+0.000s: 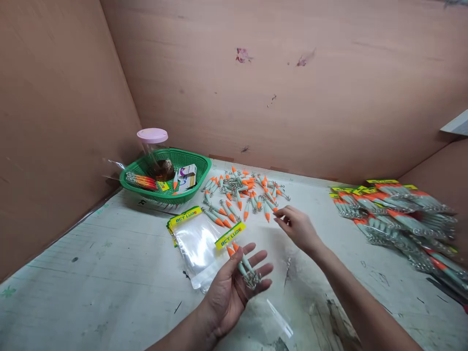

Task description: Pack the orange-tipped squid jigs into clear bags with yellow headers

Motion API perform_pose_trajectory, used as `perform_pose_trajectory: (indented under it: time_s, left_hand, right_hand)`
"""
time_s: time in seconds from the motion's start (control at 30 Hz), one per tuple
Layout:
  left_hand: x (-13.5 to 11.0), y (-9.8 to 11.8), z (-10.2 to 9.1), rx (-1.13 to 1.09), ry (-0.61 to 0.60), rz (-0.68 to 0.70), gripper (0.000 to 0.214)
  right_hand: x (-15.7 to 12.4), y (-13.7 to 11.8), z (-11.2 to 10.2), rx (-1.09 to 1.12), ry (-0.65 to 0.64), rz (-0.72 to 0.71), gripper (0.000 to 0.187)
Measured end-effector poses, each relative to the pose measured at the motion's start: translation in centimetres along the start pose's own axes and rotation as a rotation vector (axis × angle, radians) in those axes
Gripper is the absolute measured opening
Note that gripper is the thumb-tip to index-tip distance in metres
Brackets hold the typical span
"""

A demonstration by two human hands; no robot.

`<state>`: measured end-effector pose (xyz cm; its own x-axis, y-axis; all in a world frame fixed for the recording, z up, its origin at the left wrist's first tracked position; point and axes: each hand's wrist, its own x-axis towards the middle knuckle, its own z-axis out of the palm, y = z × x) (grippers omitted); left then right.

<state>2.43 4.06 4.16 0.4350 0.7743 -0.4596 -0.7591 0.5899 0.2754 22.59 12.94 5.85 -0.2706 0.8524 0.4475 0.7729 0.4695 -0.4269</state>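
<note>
My left hand [234, 287], palm up, holds a clear plastic bag with a yellow "BCT LURE" header [230, 236]. Under its thumb lie a few pale squid jigs [245, 267] with orange tips and metal hook crowns, seemingly inside the bag. My right hand [295, 226] has its thumb and forefinger bent together at the near right edge of a loose pile of squid jigs [239, 187]. Its fingertips are beside an orange-tipped jig [267, 214]; whether they pinch one I cannot tell. Flat clear bags with yellow headers [186, 214] are stacked left of my left hand.
A green basket [168, 197] at the back left holds a pink-lidded clear container [152, 136], a card and packaged lures. Filled jig packs [395, 214] are heaped at the right. A clear strip [280, 319] lies near the front. Brown walls enclose the white tabletop [120, 273].
</note>
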Motion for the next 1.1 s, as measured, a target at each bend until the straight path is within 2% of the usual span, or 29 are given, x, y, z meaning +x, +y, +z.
perform_pose_trajectory:
  time_s: [0.1,0.23,0.37,0.53,0.6,0.63,0.73,0.8,0.87,0.97,1.1]
  left_hand:
    - [0.0,-0.1,-0.1,0.036,-0.009,-0.015,0.042]
    - [0.1,0.1,-0.2,0.056,-0.026,-0.023,0.041]
    - [0.2,0.2,-0.3,0.049,-0.030,-0.027,0.041]
    - [0.4,0.5,-0.4,0.062,-0.013,-0.001,0.041]
    - [0.5,0.9,-0.4,0.053,0.008,0.034,0.038]
    - [0.6,1.1,-0.3,0.042,0.020,0.062,0.037]
    - [0.8,1.9,-0.1,0.017,0.051,0.144,0.031]
    - [0.9,2.2,-0.1,0.015,0.066,0.167,0.029]
    - [0.9,2.3,-0.1,0.021,0.072,0.166,0.028]
    - [0.9,2.4,-0.2,0.027,0.075,0.166,0.026]
    - [0.8,2.8,0.1,0.017,0.095,0.191,0.025]
  right_hand:
    - [2.6,2.7,3.2,-0.024,-0.082,-0.054,0.015]
    - [4.2,3.4,5.3,0.011,-0.131,-0.101,0.022]
    - [5.3,4.4,5.5,0.119,-0.064,-0.041,0.025]
    - [5.7,5.7,3.6,0.315,0.170,0.178,0.027]
    - [4.7,5.6,2.1,0.410,0.189,0.267,0.030]
    - [3.9,5.3,1.2,0.455,0.156,0.307,0.030]
    - [0.7,3.8,-0.4,0.553,-0.069,0.417,0.031]
    - [-1.5,2.6,-0.3,0.577,-0.227,0.488,0.029]
    - [-3.3,1.5,0.6,0.575,-0.318,0.545,0.026]
    - [-5.1,0.6,1.6,0.537,-0.314,0.580,0.026]
    - [-7.6,-0.6,0.1,0.459,-0.253,0.503,0.020]
